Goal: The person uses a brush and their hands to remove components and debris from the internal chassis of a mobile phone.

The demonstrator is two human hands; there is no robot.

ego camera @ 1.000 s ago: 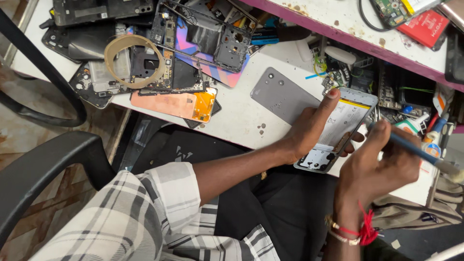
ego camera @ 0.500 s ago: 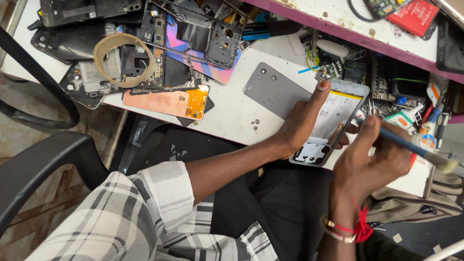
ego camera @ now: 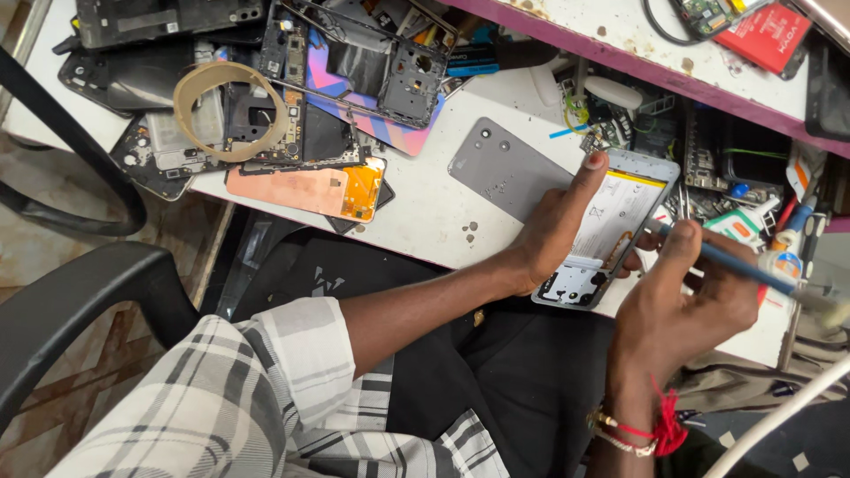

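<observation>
Both hands work at the near edge of the desk [ego camera: 425, 208]. The left hand [ego camera: 553, 235] clamps an opened phone [ego camera: 611, 226], its index finger stretched up along the phone's left side to the top corner and its other fingers wrapped underneath. The phone lies tilted, back open, showing a white battery with a yellow strip at the top, and its lower end hangs just past the desk's edge above the person's lap. The right hand [ego camera: 686, 301] is closed around a blue-handled tool [ego camera: 735, 265], pinched between thumb and fingers, with the tip set against the phone's right edge about midway down. A red thread and beaded bracelet [ego camera: 642, 429] circle that wrist.

Just left of the phone, touching the left hand's index finger, a grey back cover [ego camera: 500, 168] lies flat on the desk. Farther left sit an orange-copper panel [ego camera: 310, 190], a ring of tan tape [ego camera: 230, 111] on a heap of dark phone frames, and a pink and blue cover [ego camera: 381, 124] under a black frame. Behind the phone, loose circuit boards and small parts crowd the desk. A red box [ego camera: 766, 35] rests on the shelf above. A black chair arm [ego camera: 80, 310] shows at lower left.
</observation>
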